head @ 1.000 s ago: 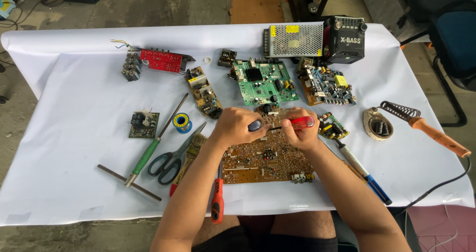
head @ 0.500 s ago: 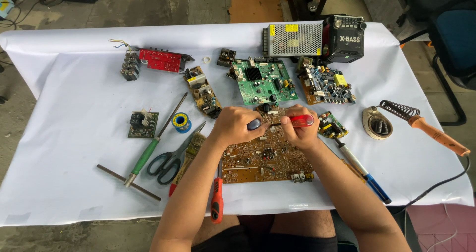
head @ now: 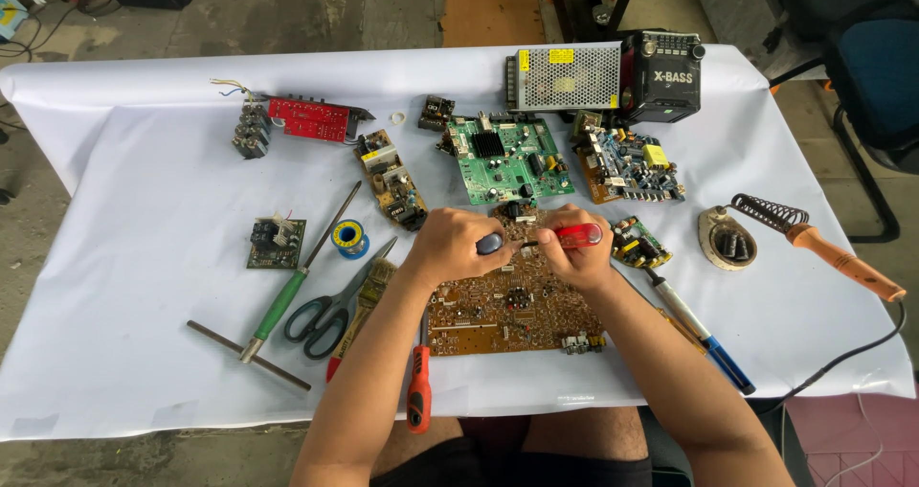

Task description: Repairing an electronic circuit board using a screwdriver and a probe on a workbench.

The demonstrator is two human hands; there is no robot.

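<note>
On the white-clothed table (head: 144, 353) set on a bare concrete floor, your left hand (head: 458, 246) and right hand (head: 572, 257) close around a red-handled screwdriver (head: 560, 237) over the brown circuit board (head: 512, 310) near the front edge, so keep it steady as you apparently work it.

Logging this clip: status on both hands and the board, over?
Left hand and right hand grip a red-handled tool together. Brown circuit board flat beneath them. Orange screwdriver lies beside the board.

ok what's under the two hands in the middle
A brown circuit board lies on the white cloth beneath the left hand and right hand. Its far edge is hidden by them.
</note>
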